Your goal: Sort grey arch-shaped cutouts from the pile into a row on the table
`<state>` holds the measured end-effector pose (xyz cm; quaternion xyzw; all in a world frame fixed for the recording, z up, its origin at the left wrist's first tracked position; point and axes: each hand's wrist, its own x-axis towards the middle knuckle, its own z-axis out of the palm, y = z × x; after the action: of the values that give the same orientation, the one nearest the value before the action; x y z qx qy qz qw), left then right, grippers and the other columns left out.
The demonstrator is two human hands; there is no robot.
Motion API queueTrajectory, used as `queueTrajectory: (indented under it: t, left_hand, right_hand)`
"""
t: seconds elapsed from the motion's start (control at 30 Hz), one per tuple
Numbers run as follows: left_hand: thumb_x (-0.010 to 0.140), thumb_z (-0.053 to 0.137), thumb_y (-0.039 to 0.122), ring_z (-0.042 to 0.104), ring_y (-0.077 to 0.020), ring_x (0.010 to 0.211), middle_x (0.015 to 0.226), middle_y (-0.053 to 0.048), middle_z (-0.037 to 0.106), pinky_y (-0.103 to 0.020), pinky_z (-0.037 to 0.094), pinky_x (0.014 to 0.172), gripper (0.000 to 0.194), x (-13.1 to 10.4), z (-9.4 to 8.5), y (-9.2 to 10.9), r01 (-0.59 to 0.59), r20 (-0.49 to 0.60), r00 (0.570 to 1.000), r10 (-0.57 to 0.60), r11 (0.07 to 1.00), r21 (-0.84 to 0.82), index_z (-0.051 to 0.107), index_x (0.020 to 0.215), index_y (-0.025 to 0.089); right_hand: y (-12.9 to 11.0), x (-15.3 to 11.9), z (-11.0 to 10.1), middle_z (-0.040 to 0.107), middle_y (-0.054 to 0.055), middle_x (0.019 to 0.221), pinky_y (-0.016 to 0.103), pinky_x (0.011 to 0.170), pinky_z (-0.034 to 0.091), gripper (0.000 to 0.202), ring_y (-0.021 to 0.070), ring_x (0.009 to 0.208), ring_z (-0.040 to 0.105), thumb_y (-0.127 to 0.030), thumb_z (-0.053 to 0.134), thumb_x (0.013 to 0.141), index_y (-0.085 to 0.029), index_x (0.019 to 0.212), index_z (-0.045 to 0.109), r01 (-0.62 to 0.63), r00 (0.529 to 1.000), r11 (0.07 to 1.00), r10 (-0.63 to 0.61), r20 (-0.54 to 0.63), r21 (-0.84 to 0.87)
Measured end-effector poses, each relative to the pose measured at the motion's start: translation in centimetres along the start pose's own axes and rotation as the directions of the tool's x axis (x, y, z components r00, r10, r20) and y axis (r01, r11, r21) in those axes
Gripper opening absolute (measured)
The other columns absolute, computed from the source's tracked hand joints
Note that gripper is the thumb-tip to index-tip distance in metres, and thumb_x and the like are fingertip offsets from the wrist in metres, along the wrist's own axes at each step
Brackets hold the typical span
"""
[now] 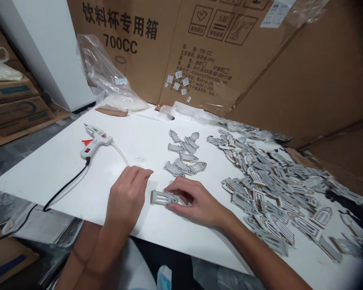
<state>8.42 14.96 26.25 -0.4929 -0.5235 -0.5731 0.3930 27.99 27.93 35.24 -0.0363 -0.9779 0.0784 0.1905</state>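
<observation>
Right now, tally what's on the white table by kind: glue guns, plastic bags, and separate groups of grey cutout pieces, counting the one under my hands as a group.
Glue gun: 1
Clear plastic bags: 2, the big one and a flat one
Groups of grey cutouts: 3, the small cluster, the large heap, and the single piece pinned by the right hand, left hand beside it
Total: 6

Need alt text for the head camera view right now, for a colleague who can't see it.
A person's right hand pins a flat grey arch-shaped cutout piece to the white tabletop, with the left hand resting just beside it. A small cluster of grey cutouts lies behind, a large heap of grey cutouts spreads to the right, and a white hot-glue gun lies at left.
</observation>
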Motion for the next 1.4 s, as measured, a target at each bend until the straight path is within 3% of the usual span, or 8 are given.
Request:
queueTrajectory:
  t: [0.13, 0.3, 0.57, 0.7, 0.83, 0.97, 1.07, 1.4]
  left_hand:
    - [0.11, 0.06, 0.016, 0.072, -0.018, 0.09, 0.101, -0.004, 0.077, -0.032, 0.059, 0.08, 0.013, 0.1, -0.3, 0.8, 0.127, -0.045, 0.989, -0.143, 0.96, -0.249, 0.071, 0.114, 0.022]
    - [0.107, 0.067, 0.027, 0.076, -0.0131, 0.074, 0.1, -0.002, 0.075, -0.024, 0.064, 0.064, 0.009, -0.1, 0.3, 2.1, 0.413, 0.211, 0.91, -0.358, 0.72, -0.557, 0.072, 0.114, 0.024]
    - [0.095, 0.081, 0.026, 0.078, -0.0152, 0.081, 0.092, -0.002, 0.078, -0.022, 0.067, 0.069, 0.006, -0.1, 0.7, 3.2, 0.556, 0.428, 0.831, -0.355, 0.503, -0.662, 0.079, 0.101, 0.023]
    - [0.095, 0.081, 0.024, 0.079, -0.0157, 0.087, 0.095, -0.001, 0.081, -0.024, 0.069, 0.079, 0.006, 0.3, -0.1, 2.5, 0.591, 0.48, 0.807, -0.344, 0.485, -0.645, 0.08, 0.101, 0.025]
    - [0.1, 0.074, 0.019, 0.078, -0.0166, 0.091, 0.1, -0.001, 0.081, -0.025, 0.066, 0.077, 0.01, 0.3, -0.5, 1.4, 0.452, 0.337, 0.89, -0.307, 0.681, -0.576, 0.079, 0.106, 0.024]
    - [0.105, 0.064, 0.01, 0.073, -0.0174, 0.087, 0.098, -0.003, 0.079, -0.03, 0.058, 0.075, 0.018, 0.0, -0.5, 0.5, 0.11, 0.239, 0.971, -0.001, 0.889, -0.444, 0.077, 0.104, 0.022]
    - [0.103, 0.065, 0.006, 0.071, -0.0188, 0.091, 0.097, -0.002, 0.08, -0.034, 0.058, 0.08, 0.021, -0.2, -0.3, 0.1, -0.012, 0.252, 0.957, 0.143, 0.887, -0.461, 0.078, 0.102, 0.022]
    - [0.097, 0.066, 0.0, 0.07, -0.0204, 0.095, 0.101, -0.002, 0.084, -0.035, 0.061, 0.08, 0.028, -0.2, -0.2, -0.2, -0.003, 0.324, 0.926, 0.194, 0.862, -0.508, 0.081, 0.103, 0.023]
  right_hand:
    - [0.0, 0.0, 0.5, 0.062, 0.002, 0.107, 0.032, 0.069, 0.042, 0.03, 0.0147, 0.074, 0.049, -0.032, 0.083, 0.099, -0.029, 0.128, 0.072, 0.04, 0.996, 0.998, -0.036, -0.087, 0.041]
    - [-0.1, 0.1, 1.5, 0.065, 0.0, 0.095, 0.032, 0.065, 0.038, 0.029, 0.0137, 0.066, 0.044, -0.041, 0.084, 0.099, -0.029, 0.124, 0.074, 0.084, 0.979, 0.989, -0.059, -0.197, 0.125]
    - [0.1, -0.1, 2.4, 0.047, -0.006, 0.066, 0.031, 0.059, 0.028, 0.02, 0.0138, 0.061, 0.038, -0.043, 0.082, 0.1, -0.025, 0.095, 0.077, -0.035, 0.979, 0.936, 0.103, -0.175, 0.351]
    - [0.3, 0.0, 2.2, 0.065, -0.001, 0.076, 0.032, 0.064, 0.035, 0.021, 0.0166, 0.069, 0.05, -0.045, 0.084, 0.099, -0.025, 0.096, 0.079, -0.049, 0.967, 0.886, 0.157, -0.2, 0.461]
    - [0.2, 0.3, 1.5, 0.067, 0.0, 0.08, 0.033, 0.066, 0.039, 0.026, 0.0176, 0.073, 0.054, -0.045, 0.079, 0.102, -0.023, 0.09, 0.075, -0.042, 0.952, 0.889, 0.175, -0.253, 0.456]
    - [0.3, 0.4, 0.8, 0.064, -0.001, 0.076, 0.031, 0.064, 0.041, 0.028, 0.0173, 0.07, 0.056, -0.046, 0.072, 0.106, -0.023, 0.09, 0.066, -0.101, 0.931, 0.924, 0.218, -0.291, 0.368]
    - [0.5, 0.2, 0.6, 0.069, -0.002, 0.072, 0.029, 0.054, 0.041, 0.029, 0.0149, 0.057, 0.056, -0.048, 0.068, 0.109, -0.025, 0.092, 0.061, -0.138, 0.947, 0.894, 0.246, -0.209, 0.427]
    - [0.7, -0.2, 0.9, 0.072, -0.002, 0.073, 0.025, 0.045, 0.041, 0.031, 0.012, 0.046, 0.059, -0.049, 0.065, 0.111, -0.024, 0.094, 0.06, -0.145, 0.971, 0.858, 0.219, -0.096, 0.492]
